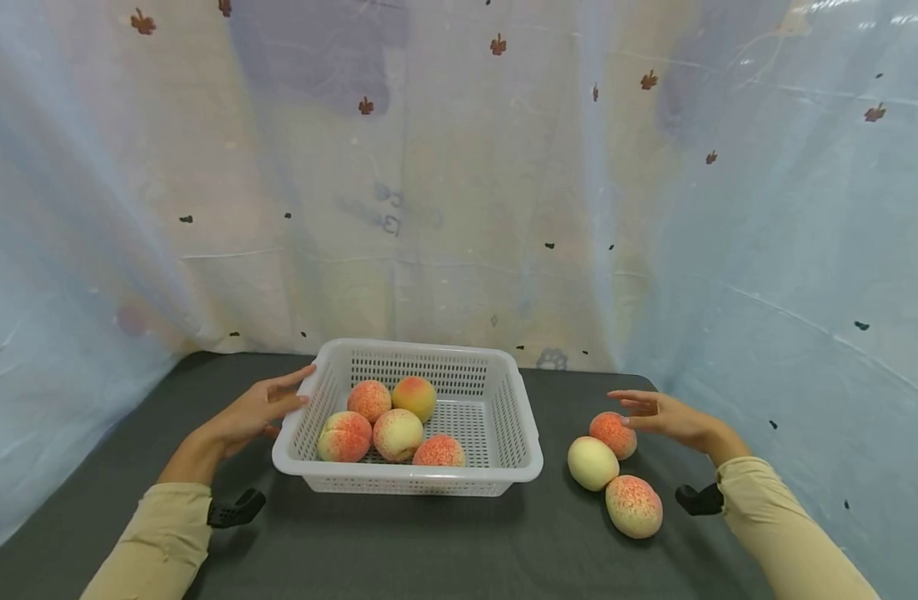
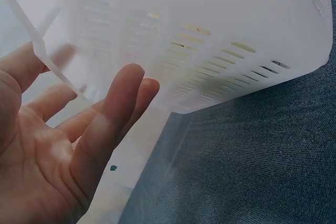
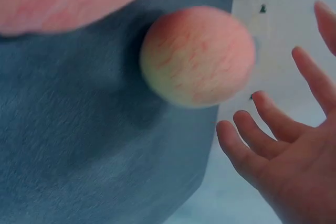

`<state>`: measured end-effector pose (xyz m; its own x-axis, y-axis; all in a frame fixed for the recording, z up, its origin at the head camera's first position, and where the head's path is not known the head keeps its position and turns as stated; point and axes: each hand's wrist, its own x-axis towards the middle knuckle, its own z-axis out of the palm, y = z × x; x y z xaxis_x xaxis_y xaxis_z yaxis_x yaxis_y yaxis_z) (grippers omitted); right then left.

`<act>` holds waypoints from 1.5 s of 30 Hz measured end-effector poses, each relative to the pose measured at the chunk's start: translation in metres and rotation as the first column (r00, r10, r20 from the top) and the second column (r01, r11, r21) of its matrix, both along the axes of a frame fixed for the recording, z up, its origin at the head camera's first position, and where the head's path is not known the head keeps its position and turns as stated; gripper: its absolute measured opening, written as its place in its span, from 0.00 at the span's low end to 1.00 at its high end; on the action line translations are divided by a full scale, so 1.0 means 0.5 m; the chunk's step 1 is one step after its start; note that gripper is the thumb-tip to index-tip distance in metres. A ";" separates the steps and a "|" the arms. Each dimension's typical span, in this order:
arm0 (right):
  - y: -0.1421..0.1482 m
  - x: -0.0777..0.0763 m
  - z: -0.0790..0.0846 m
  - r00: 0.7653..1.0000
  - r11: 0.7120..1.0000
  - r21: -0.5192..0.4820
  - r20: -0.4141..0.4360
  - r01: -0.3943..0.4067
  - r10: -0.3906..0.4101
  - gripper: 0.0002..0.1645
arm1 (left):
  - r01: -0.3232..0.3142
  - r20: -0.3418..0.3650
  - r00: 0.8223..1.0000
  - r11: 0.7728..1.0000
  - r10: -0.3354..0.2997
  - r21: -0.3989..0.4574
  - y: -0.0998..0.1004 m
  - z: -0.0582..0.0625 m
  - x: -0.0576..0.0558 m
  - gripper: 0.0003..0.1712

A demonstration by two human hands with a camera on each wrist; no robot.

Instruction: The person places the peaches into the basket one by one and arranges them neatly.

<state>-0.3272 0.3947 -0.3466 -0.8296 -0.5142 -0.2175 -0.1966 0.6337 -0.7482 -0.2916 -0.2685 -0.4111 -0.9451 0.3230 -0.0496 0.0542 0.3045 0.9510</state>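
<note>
A tan left sleeve [image 1: 154, 533] and right sleeve [image 1: 781, 521] fill the lower corners of the frame, over a dark table [image 1: 383, 550]. At centre, a white basket [image 1: 398, 472] has its long axis running left to right and holds five peaches [image 1: 398, 435]. The left hand [image 1: 252, 412] has its fingers loosely extended at the left rim; firm contact is unclear. The right hand [image 1: 672, 419], fingers spread and holding nothing, is nearer the trio right of the basket: speckled peach [image 1: 634, 507], pale peach [image 1: 593, 463] and, just beside its fingertips, red peach [image 1: 611, 435].
</note>
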 end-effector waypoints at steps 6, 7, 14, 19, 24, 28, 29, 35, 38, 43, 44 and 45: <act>0.025 -0.010 -0.031 0.994 1.000 -0.001 0.106 -0.023 0.023 0.42 | -0.012 0.004 1.000 1.000 0.012 -0.011 -0.001 -0.007 -0.004 0.44; 0.028 -0.011 -0.036 0.993 1.000 -0.005 0.115 -0.029 0.029 0.42 | -0.013 0.003 1.000 1.000 0.013 -0.015 -0.001 -0.008 -0.005 0.44; 0.040 -0.014 -0.060 0.985 0.999 -0.035 0.170 -0.028 0.034 0.44 | -0.002 -0.002 1.000 1.000 0.002 -0.012 0.001 -0.004 -0.005 0.44; 0.043 -0.016 -0.067 0.984 0.999 -0.043 0.177 -0.024 0.032 0.46 | 0.010 -0.006 1.000 1.000 -0.010 -0.007 0.004 0.001 -0.002 0.45; 0.042 -0.018 -0.065 0.987 0.999 -0.041 0.159 -0.020 0.026 0.46 | 0.005 -0.002 1.000 1.000 -0.005 -0.008 0.005 0.002 -0.003 0.45; 0.040 -0.019 -0.064 0.989 0.999 -0.033 0.146 -0.015 0.020 0.45 | -0.012 0.001 1.000 1.000 0.012 -0.018 0.003 0.001 -0.005 0.44; 0.038 -0.019 -0.063 0.989 0.999 -0.031 0.145 -0.011 0.015 0.45 | -0.013 0.000 1.000 1.000 0.013 -0.022 0.002 0.001 -0.006 0.44; 0.028 -0.019 -0.063 0.991 1.000 -0.029 0.134 -0.006 0.010 0.44 | -0.021 -0.003 1.000 0.999 0.020 -0.034 -0.001 0.000 -0.007 0.44; 0.025 -0.018 -0.063 0.991 0.999 -0.030 0.130 -0.010 0.014 0.44 | -0.019 -0.001 1.000 0.999 0.019 -0.031 -0.001 -0.001 -0.006 0.44; 0.024 -0.017 -0.065 0.993 1.000 -0.013 0.115 0.004 -0.003 0.45 | -0.016 0.002 1.000 1.000 0.017 -0.022 0.002 -0.004 -0.002 0.44; 0.023 -0.018 -0.065 0.994 1.000 -0.010 0.111 0.011 -0.010 0.45 | -0.015 0.004 1.000 1.000 0.015 -0.019 0.002 -0.004 -0.002 0.44; 0.023 -0.018 -0.066 0.994 1.000 -0.006 0.108 0.018 -0.017 0.45 | -0.017 0.004 1.000 1.000 0.017 -0.019 0.002 -0.005 -0.002 0.44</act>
